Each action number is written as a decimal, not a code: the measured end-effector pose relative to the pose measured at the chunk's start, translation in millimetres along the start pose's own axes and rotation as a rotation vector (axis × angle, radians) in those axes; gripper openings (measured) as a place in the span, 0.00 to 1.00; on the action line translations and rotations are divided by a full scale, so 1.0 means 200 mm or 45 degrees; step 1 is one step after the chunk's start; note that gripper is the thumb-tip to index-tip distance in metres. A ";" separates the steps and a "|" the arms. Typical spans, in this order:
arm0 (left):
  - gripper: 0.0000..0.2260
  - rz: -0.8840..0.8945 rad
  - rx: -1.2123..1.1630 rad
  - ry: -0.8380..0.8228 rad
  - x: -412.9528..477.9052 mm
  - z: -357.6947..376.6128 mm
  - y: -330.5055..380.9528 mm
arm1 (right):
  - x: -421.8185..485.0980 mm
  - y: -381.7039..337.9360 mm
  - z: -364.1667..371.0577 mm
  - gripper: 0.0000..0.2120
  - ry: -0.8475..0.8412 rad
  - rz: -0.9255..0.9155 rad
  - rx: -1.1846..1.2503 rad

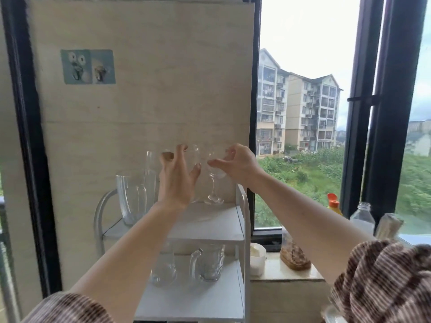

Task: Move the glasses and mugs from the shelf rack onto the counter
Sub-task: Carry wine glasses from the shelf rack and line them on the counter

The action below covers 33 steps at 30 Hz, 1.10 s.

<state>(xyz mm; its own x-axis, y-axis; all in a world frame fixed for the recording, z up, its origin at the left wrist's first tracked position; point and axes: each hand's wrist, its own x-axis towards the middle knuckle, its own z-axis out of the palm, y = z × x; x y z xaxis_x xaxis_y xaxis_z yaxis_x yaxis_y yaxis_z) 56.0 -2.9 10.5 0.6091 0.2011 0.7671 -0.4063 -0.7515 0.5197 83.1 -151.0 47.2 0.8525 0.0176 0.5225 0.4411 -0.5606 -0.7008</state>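
The right hand (235,164) curls its fingers round the bowl of the wine glass (215,174), which stands on the top shelf of the white rack (242,215); the left hand (177,178) is spread with straight fingers in front of a tall tumbler (195,157) just beside it, and seems not yet closed on anything; the person would do well to lift the wine glass straight up, clear of its neighbour, and steady the tumbler so the two do not clink; clear glass is smooth and hard to judge by eye, and the thin stem and small foot make it top-heavy; a wide glass (130,197) and a narrow one (150,173) wait at the left; a handled mug (207,264) sits on the lower shelf; the surface they go to is not plainly in view.
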 end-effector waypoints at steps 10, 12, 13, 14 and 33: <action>0.21 0.265 -0.115 0.046 -0.08 -0.09 0.29 | -0.25 -0.03 -0.41 0.22 0.182 -0.042 0.247; 0.22 0.343 -0.115 0.000 -0.10 -0.09 0.35 | -0.32 -0.01 -0.53 0.23 0.216 -0.044 0.249; 0.23 0.365 -0.124 -0.019 -0.12 -0.08 0.40 | -0.36 0.00 -0.60 0.25 0.235 -0.041 0.239; 0.24 0.378 -0.141 -0.035 -0.14 -0.07 0.45 | -0.41 0.02 -0.67 0.27 0.247 -0.032 0.224; 0.40 0.174 -0.706 -0.771 -1.64 0.47 1.85 | -2.01 0.71 -2.08 0.30 0.450 0.505 -0.058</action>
<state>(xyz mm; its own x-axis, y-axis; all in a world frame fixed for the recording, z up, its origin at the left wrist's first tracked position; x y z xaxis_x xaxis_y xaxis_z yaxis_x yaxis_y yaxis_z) -229.7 -406.9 -83.8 0.7266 -0.3614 0.5843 -0.6835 -0.2946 0.6679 -313.9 -581.2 -60.7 0.8011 -0.4787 0.3593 0.0850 -0.5032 -0.8600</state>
